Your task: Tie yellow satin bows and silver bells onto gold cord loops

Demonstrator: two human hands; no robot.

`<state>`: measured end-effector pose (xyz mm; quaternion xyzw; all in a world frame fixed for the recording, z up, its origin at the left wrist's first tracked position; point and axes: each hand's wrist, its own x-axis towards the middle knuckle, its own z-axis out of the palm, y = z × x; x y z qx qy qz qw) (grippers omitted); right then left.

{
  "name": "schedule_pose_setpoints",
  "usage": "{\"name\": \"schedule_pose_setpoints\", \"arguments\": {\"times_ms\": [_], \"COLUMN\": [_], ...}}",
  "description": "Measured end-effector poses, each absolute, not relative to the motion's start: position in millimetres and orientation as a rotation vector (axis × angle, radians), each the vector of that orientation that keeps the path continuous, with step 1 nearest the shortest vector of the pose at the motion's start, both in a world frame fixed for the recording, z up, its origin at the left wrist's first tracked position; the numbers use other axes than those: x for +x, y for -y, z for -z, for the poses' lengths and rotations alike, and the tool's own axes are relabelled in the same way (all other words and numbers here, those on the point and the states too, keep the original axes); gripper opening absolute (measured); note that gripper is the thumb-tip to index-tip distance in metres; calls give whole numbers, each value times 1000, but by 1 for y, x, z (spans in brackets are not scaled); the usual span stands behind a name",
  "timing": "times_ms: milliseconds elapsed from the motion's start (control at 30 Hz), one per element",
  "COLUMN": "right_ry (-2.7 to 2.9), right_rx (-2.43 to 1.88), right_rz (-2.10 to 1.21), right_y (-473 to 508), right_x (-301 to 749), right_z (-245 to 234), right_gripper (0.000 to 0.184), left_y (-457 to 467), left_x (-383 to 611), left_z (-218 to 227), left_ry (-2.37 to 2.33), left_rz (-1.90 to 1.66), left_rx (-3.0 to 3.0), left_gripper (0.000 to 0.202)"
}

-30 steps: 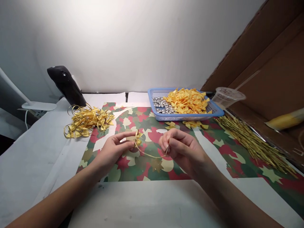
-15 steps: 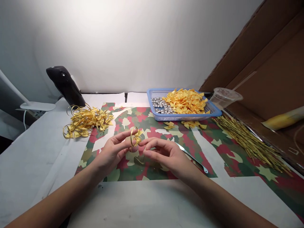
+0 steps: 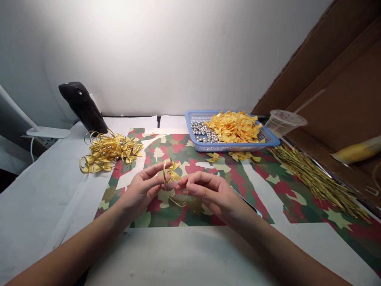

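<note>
My left hand (image 3: 142, 186) pinches a gold wire ring (image 3: 165, 174) upright between thumb and fingers. A yellow ribbon bow (image 3: 175, 173) sits against the ring's right side, partly covered by the fingertips. My right hand (image 3: 212, 191), thumb and index finger pressed together, grips a thin gold wire (image 3: 177, 203) just right of the bow. The wire's loose end curls down below both hands. Under my right forearm lies a slim metal tool (image 3: 248, 203), mostly hidden; its kind is unclear.
A blue basket (image 3: 235, 148) holds yellow bows and silver bells or beads. Finished-looking gold rings with bows (image 3: 110, 153) are heaped at left, before a black object (image 3: 85, 107). At right are gold wire strips (image 3: 318, 182) and a plastic cup (image 3: 284, 123). Camouflage paper (image 3: 166, 216) covers the table.
My right hand has moved slightly right, away from the bow, drawing the wire with it. More of the bow shows now. The left hand stays nearly still.
</note>
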<state>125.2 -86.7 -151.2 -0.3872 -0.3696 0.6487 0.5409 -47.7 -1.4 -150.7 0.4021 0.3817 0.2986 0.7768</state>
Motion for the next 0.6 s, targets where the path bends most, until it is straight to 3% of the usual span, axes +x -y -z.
{"name": "schedule_pose_setpoints", "arguments": {"times_ms": [167, 400, 600], "right_ry": [991, 1003, 1070], "right_rx": [-993, -915, -1015], "right_rz": [-1379, -1400, -1349], "right_y": [85, 85, 88], "right_x": [134, 135, 133], "right_z": [147, 144, 139], "right_gripper": [12, 9, 11], "left_y": [0, 4, 5], "left_x": [-47, -50, -51], "left_z": [144, 148, 150], "left_ry": [-837, -844, -887], "left_rz": [-554, -476, -636], "left_rx": [843, 1036, 1339], "left_gripper": [31, 31, 26]}}
